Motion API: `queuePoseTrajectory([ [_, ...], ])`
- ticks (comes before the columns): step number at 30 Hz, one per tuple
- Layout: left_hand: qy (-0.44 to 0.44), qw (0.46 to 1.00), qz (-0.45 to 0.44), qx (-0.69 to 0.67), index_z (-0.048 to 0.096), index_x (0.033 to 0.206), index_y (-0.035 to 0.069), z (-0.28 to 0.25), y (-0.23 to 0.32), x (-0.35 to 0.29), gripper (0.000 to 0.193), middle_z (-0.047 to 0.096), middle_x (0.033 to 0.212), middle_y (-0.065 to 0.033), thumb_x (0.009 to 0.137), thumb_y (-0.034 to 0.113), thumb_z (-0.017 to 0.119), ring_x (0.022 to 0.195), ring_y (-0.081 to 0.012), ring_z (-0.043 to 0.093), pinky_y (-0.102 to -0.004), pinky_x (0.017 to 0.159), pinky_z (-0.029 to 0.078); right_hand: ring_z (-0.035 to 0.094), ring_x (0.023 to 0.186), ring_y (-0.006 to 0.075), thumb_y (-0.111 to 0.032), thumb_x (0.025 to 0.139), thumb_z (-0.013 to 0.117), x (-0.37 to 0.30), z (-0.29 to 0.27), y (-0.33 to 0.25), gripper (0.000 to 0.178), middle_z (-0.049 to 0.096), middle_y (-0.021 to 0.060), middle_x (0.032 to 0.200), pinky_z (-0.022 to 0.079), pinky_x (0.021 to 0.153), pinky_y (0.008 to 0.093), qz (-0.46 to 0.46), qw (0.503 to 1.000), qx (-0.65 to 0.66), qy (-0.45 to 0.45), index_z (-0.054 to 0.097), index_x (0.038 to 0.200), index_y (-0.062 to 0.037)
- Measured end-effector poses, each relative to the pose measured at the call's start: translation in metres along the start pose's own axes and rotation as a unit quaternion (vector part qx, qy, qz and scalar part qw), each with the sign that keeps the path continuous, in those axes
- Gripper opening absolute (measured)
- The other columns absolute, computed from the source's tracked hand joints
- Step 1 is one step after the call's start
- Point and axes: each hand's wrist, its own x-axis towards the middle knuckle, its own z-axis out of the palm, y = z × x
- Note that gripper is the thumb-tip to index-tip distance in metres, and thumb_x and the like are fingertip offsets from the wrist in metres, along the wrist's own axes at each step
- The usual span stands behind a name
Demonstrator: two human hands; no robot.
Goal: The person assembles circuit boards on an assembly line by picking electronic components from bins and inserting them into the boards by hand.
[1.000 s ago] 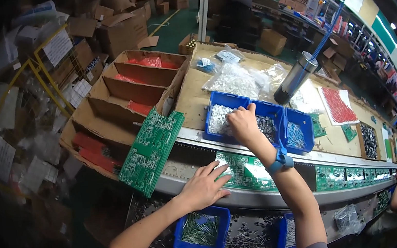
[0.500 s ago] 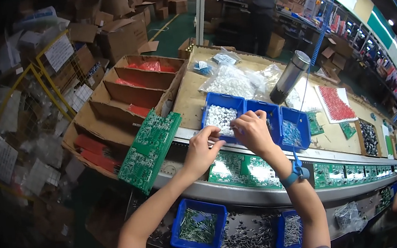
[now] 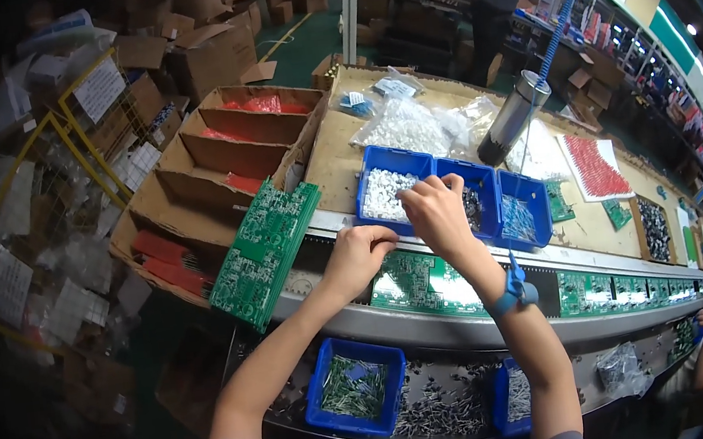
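My left hand (image 3: pixel 355 262) is closed in a pinch above the near rail of the conveyor. Whatever is between its fingertips is too small to make out. To its right, my right hand (image 3: pixel 438 216) is also closed, thumb and fingers drawn together over the near right corner of a blue bin (image 3: pixel 403 155) of small white parts (image 3: pixel 385 194). Its grasp is hidden by its own fingers. A green circuit board (image 3: pixel 415 286) lies on the conveyor below both hands, partly covered by my right forearm, which wears a blue wrist strap (image 3: pixel 515 287).
Left of my hands, a stack of green circuit boards (image 3: pixel 264 251) leans by a divided cardboard box (image 3: pixel 228 129). Two more blue bins hold dark parts (image 3: pixel 473 206) and blue parts (image 3: pixel 518 219). A steel flask (image 3: pixel 515 118) stands behind. Nearer me is a bin of green-leaded parts (image 3: pixel 353 388).
My left hand's spread fingers have closed into a pinch. The right hand has shifted slightly left, and its fingers have turned downward. The view has tilted slightly.
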Motion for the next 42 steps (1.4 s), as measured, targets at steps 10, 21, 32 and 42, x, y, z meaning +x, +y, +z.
queuePoseTrajectory([
  [10, -0.07, 0.989, 0.01, 0.129, 0.069, 0.084, -0.002, 0.004, -0.023, -0.002, 0.013, 0.066, 0.083, -0.0192, 0.075, 0.003, 0.06, 0.08, -0.0325, 0.065, -0.0397, 0.077, 0.051, 0.055, 0.078, 0.0175, -0.013, 0.074, 0.067, -0.014, 0.008, 0.01, 0.004, 0.06, -0.0017, 0.07, 0.032, 0.078, 0.0378, 0.041, 0.998, -0.001, -0.049, 0.068, 0.078, -0.0144],
  [21, -0.064, 0.98, 0.024, 0.188, 0.069, 0.081, -0.001, 0.011, -0.031, -0.006, 0.013, 0.064, 0.082, -0.0172, 0.075, 0.005, 0.06, 0.081, -0.0343, 0.062, -0.0407, 0.077, 0.049, 0.055, 0.08, 0.0192, -0.009, 0.076, 0.067, -0.016, -0.008, 0.008, 0.009, 0.062, -0.0002, 0.078, 0.035, 0.077, 0.0366, 0.036, 0.995, 0.096, -0.002, 0.067, 0.085, -0.0115],
  [32, -0.06, 0.983, 0.036, 0.167, 0.069, 0.08, -0.001, 0.01, -0.034, -0.006, 0.012, 0.064, 0.082, -0.0176, 0.075, 0.004, 0.06, 0.08, -0.0341, 0.062, -0.0405, 0.076, 0.049, 0.054, 0.077, 0.0214, -0.009, 0.076, 0.067, -0.05, -0.038, 0.023, 0.012, 0.057, 0.002, 0.076, 0.037, 0.072, 0.0341, 0.068, 0.988, 0.136, 0.014, 0.066, 0.088, -0.011],
  [42, -0.07, 0.982, 0.025, 0.171, 0.069, 0.079, -0.001, 0.01, -0.032, -0.006, 0.011, 0.064, 0.084, -0.0169, 0.075, 0.004, 0.06, 0.08, -0.0332, 0.062, -0.0401, 0.076, 0.05, 0.058, 0.075, 0.024, -0.007, 0.077, 0.067, -0.082, -0.048, 0.037, 0.008, 0.063, 0.0067, 0.077, 0.039, 0.069, 0.0347, 0.142, 0.968, 0.202, -0.046, 0.065, 0.085, -0.0073],
])
